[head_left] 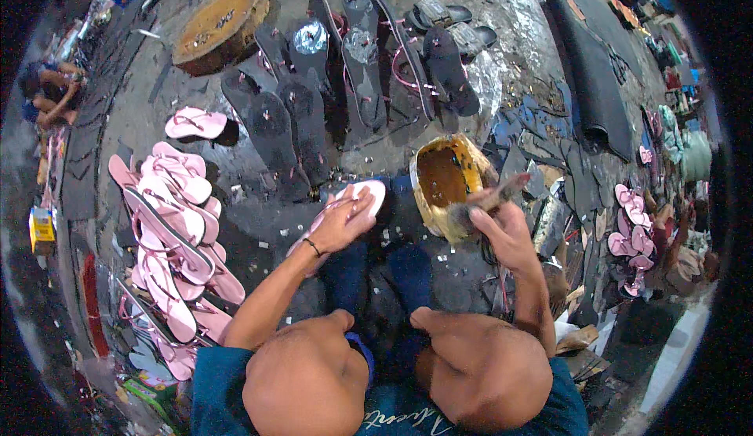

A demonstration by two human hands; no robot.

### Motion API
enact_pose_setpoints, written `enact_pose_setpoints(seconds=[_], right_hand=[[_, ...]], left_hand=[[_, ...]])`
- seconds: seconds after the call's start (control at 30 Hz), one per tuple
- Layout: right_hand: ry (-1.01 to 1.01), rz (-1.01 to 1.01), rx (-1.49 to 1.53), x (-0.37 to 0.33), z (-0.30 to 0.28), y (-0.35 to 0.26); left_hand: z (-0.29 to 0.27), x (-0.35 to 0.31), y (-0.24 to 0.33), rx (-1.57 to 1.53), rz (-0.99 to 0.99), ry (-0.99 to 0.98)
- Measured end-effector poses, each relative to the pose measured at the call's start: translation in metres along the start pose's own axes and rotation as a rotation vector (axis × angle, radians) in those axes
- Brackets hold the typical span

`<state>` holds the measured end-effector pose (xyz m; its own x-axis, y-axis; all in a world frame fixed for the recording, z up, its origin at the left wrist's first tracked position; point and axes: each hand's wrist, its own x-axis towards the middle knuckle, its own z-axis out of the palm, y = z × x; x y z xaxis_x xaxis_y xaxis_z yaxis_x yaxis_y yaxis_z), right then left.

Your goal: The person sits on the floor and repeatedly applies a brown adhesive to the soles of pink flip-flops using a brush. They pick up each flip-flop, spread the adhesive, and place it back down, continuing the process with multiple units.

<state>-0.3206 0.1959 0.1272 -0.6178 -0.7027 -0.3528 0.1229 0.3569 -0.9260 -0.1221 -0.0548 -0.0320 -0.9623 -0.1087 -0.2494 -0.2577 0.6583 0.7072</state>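
Observation:
My left hand (pixel 342 219) is closed around a pale pink flip-flop (pixel 376 194), its toe end pointing away and to the right; the fingers cover much of its top. In my right hand (pixel 506 236) is a brush (pixel 496 194), with dark bristles toward the left and a reddish handle end toward the upper right. The brush is above the near right rim of a cut-open yellowish container (pixel 424 201) holding brown, glue-like stuff. Whether the bristles touch the rim, I cannot tell. Beyond my hands stand and lie several dark soles (pixel 259 122), some with pink straps.
A heap of pink flip-flops (pixel 169 279) is at my left, with another single pair (pixel 195 123) beyond. Farther off lies a round wooden block (pixel 221 30). Dark rolled sheet (pixel 584 83) and scraps (pixel 537 122) lie to the right. Other people (pixel 53 95) sit at the edges.

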Motion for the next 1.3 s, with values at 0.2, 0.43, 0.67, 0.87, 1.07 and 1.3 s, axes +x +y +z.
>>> enact_pose_setpoints(seconds=[0.2,0.43,0.67,0.87,1.07,1.3], right_hand=[[0.225,-0.81,-0.279,0.093,0.088,-0.032],[0.119,-0.567,-0.098,0.077,0.102,-0.026],[0.262,-0.816,-0.182,0.067,0.109,-0.025],[0.438,-0.466,0.088,0.086,0.12,-0.032],[0.073,-0.06,0.875,0.08,0.084,-0.044],[0.007,0.147,1.001,0.099,0.094,-0.03]], left_hand=[[-0.059,0.04,0.084,-1.776,-0.276,0.447],[-0.062,0.024,0.079,-1.644,-0.188,0.557],[-0.073,0.029,0.096,-1.681,-0.151,0.63],[-0.064,0.032,0.093,-1.609,-0.096,0.705],[-0.019,-0.053,0.06,-2.145,-0.515,0.396],[-0.04,-0.079,0.076,-2.022,-0.34,0.209]])
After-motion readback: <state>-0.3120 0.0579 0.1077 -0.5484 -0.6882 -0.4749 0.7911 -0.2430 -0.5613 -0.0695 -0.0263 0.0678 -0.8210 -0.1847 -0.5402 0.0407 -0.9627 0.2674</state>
